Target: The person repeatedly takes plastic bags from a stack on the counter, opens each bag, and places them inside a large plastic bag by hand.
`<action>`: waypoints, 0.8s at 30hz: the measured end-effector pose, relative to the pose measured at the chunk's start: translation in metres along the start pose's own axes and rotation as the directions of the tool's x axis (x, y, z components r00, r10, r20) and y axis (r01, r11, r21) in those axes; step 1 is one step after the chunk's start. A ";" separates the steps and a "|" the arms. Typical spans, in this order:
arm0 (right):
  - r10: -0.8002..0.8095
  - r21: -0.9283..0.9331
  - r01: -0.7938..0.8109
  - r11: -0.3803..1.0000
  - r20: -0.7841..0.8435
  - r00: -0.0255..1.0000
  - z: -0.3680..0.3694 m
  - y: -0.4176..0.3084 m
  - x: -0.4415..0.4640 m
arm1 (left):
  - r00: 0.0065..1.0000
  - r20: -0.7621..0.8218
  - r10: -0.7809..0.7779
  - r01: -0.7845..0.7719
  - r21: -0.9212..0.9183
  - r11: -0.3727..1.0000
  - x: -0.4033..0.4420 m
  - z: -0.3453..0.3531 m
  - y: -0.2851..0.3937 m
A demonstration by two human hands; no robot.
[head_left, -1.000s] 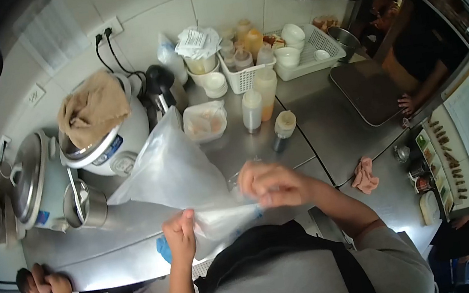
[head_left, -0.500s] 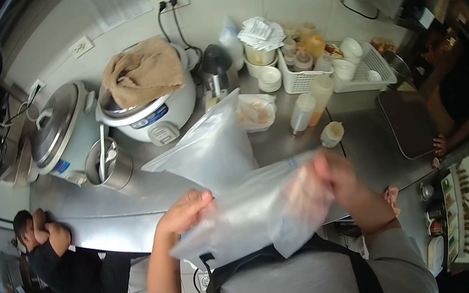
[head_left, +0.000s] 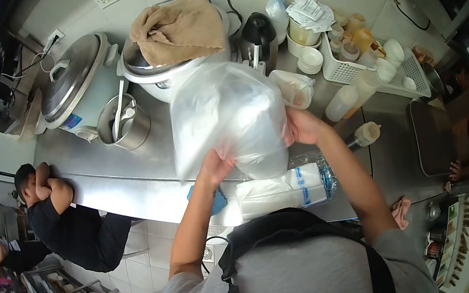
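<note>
A translucent plastic bag (head_left: 229, 111), puffed out, spreads over the steel counter in front of me. My left hand (head_left: 217, 164) has its fingers closed on the bag's lower left side. At the bag's right side my right hand (head_left: 302, 126) grips it, the fingertips partly hidden by the plastic. Just below the bag, near the counter's front edge, lies a folded pack of white bags with blue print (head_left: 280, 191). A blue cloth (head_left: 216, 200) lies beside the pack, under my left forearm.
Behind the bag stands a rice cooker with a brown towel (head_left: 178, 30); a second cooker (head_left: 76, 82) and a steel pot (head_left: 124, 123) are left. Bottles (head_left: 342, 103) and a white basket (head_left: 344, 69) stand right. A person (head_left: 69, 219) leans at the left counter end.
The view has shifted, and both hands have moved forward over the counter. The bag has gone from flat to puffed out, and the folded white pack is now uncovered.
</note>
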State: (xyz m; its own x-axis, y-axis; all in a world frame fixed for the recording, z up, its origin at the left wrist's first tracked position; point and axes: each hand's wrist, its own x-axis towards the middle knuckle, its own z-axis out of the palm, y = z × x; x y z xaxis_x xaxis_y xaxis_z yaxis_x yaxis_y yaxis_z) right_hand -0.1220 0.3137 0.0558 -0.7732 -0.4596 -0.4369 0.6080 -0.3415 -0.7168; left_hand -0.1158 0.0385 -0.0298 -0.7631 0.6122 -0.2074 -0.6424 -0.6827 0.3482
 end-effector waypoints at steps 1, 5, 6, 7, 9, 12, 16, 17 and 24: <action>0.033 0.005 -0.032 0.999 -0.027 0.999 -0.011 0.014 0.006 | 0.989 -0.150 -0.013 0.021 0.054 0.998 0.002 0.000 -0.005; 0.156 -0.045 -0.167 0.985 -0.192 0.969 -0.049 0.080 0.027 | 0.932 0.276 -0.236 0.273 -0.105 0.956 0.031 -0.151 -0.061; 0.176 -0.070 -0.200 0.977 -0.253 0.951 -0.052 0.092 0.027 | 0.975 0.065 -0.213 0.215 -0.030 0.976 0.029 -0.132 -0.062; 0.163 -0.051 -0.184 0.982 -0.280 0.946 -0.054 0.096 0.023 | 0.972 -0.150 -0.180 0.191 0.063 0.980 0.027 -0.111 -0.063; 0.145 -0.019 -0.160 0.987 -0.328 0.934 -0.052 0.102 0.015 | 0.922 -0.382 -0.066 0.136 0.159 0.978 0.016 -0.055 -0.063; -0.043 0.146 0.107 0.983 -0.384 0.922 -0.033 0.111 -0.004 | 0.903 -0.425 0.061 0.024 0.192 0.981 -0.005 -0.007 -0.059; -0.367 -0.175 0.324 0.930 -0.498 0.786 -0.002 0.121 -0.031 | 0.906 -0.405 0.125 0.052 0.400 0.915 -0.029 0.013 -0.065; -0.421 -0.301 0.307 0.903 -0.472 0.775 0.002 0.126 -0.034 | 0.903 -0.411 0.128 0.093 0.477 0.874 -0.031 0.016 -0.066; -0.730 -0.935 0.003 0.355 -0.275 0.625 -0.028 0.164 -0.001 | 0.926 -0.249 0.283 0.294 0.947 -0.129 -0.007 -0.041 -0.082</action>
State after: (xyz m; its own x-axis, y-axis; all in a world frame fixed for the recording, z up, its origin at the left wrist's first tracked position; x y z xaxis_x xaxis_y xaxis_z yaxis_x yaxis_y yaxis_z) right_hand -0.0268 0.2813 -0.0762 -0.9770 0.1878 0.1005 0.0452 0.6438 -0.7639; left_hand -0.0606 0.0735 -0.0946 -0.9062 0.2749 -0.3213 -0.0735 0.6460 0.7598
